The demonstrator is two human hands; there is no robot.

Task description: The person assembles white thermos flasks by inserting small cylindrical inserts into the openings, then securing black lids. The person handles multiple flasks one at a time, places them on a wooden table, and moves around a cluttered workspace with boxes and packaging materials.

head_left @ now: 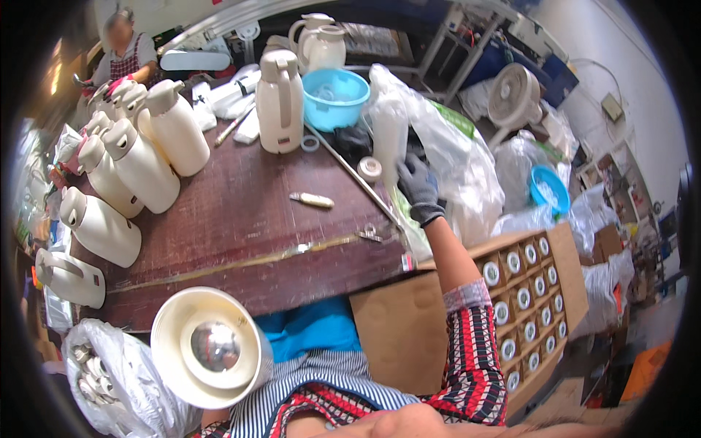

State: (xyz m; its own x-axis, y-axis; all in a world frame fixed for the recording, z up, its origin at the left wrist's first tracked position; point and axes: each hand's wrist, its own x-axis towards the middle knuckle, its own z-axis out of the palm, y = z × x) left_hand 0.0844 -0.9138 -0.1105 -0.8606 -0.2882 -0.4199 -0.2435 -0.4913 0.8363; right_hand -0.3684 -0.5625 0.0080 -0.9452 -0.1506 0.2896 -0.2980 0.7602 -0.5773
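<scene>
My right hand, in a grey glove, reaches over the table's right side with its fingers apart. It is beside a pale, plastic-wrapped cylinder and touches the edge of a clear plastic bag. Low in front of my body is a cream jug body, its open round end facing up and a shiny silvery dome inside. Part of my left forearm shows below it; the jug hides my left hand, so its grip cannot be seen. A roll of tape lies near my right hand.
Several cream jugs stand or lean along the table's left. A blue basin stands behind. A knife-like tool lies on the table. At right is a divided carton of capped items; a bag of parts sits lower left.
</scene>
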